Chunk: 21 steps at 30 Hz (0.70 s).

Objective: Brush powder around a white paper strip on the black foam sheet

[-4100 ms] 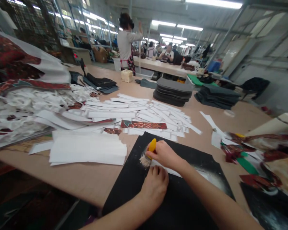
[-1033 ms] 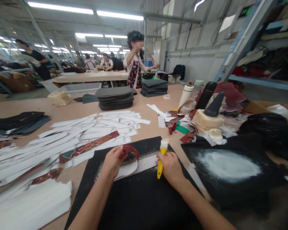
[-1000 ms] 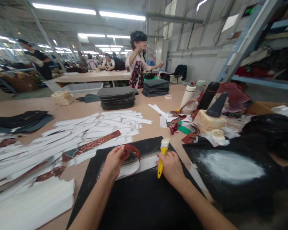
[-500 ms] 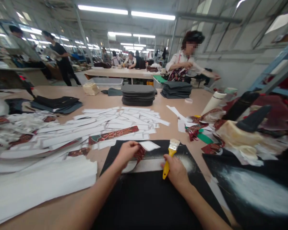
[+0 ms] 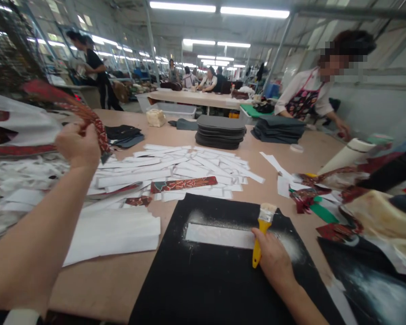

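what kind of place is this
Probably a garment or textile workshop: a long work table, stacks of cut dark pieces, and people working at a far table. The left hand holds a red patterned strip; the right hand grips a yellow brush.

L hand raised at left, pinching red patterned strip above the white strips; R hand near right on black mat, gripping yellow brush, bristles far; white strip on mat just left of brush.
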Motion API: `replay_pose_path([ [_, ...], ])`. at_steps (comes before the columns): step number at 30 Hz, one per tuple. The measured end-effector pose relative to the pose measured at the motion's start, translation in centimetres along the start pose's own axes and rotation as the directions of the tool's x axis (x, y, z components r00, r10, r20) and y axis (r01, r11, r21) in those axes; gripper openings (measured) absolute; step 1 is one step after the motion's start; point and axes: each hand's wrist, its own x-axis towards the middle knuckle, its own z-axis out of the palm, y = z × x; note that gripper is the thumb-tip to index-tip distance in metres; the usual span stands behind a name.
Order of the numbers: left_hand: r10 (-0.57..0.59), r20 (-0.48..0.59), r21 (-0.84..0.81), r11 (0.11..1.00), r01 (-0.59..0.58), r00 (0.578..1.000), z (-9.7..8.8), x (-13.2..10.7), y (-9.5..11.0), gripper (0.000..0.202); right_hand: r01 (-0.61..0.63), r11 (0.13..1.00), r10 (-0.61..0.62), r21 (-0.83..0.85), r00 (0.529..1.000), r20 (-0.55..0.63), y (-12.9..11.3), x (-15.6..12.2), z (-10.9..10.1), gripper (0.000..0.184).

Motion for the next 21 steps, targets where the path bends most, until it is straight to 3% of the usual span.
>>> replay_pose_path([
  [2,0.019,-0.045,0.155,0.988,-0.012,0.999,1.0,-0.3,0.2,0.038,0.071,0.997,-0.071,0.032,0.997,0.022,0.4,0.4,-0.5,0.033],
  [5,0.072,0.122,0.240,0.966,-0.100,0.990,4.0,-2.2,1.0,0.020,0.204,0.971,-0.211,0.128,0.976,0.046,0.3,2.0,-2.1,0.036],
  [8,0.156,0.245,0.192,0.960,-0.206,0.957,6.4,-6.3,2.7,0.018,0.278,0.924,-0.297,0.264,0.954,0.033,-1.2,4.8,-4.1,0.032],
  [10,0.243,0.309,0.128,0.947,-0.293,0.919,6.9,-10.7,4.7,0.019,0.238,0.880,-0.272,0.412,0.962,0.025,-2.9,6.9,-4.9,0.027],
  [11,0.312,0.354,0.071,0.931,-0.358,0.882,6.8,-13.3,5.9,0.014,0.192,0.848,-0.241,0.495,0.970,0.036,-3.8,7.9,-5.0,0.024],
  [14,0.624,0.386,-0.211,0.777,-0.594,0.680,6.1,-21.2,9.2,0.020,0.040,0.726,-0.175,0.687,0.976,0.127,-6.7,10.6,-4.6,0.019],
  [15,0.665,0.365,-0.248,0.744,-0.620,0.652,5.9,-23.4,10.0,0.022,0.007,0.693,-0.184,0.721,0.969,0.167,-7.5,11.4,-4.4,0.019],
  [17,0.702,0.321,-0.265,0.711,-0.652,0.635,5.8,-26.7,11.0,0.021,0.003,0.659,-0.265,0.752,0.937,0.229,-8.6,12.7,-4.0,0.017],
  [19,0.707,0.298,-0.230,0.705,-0.671,0.641,6.0,-28.3,11.4,0.017,0.052,0.710,-0.343,0.702,0.897,0.281,-9.0,13.7,-4.1,0.015],
  [21,0.701,0.294,-0.190,0.709,-0.679,0.650,6.4,-28.8,11.5,0.016,0.117,0.838,-0.326,0.533,0.891,0.317,-9.0,14.1,-4.5,0.016],
])
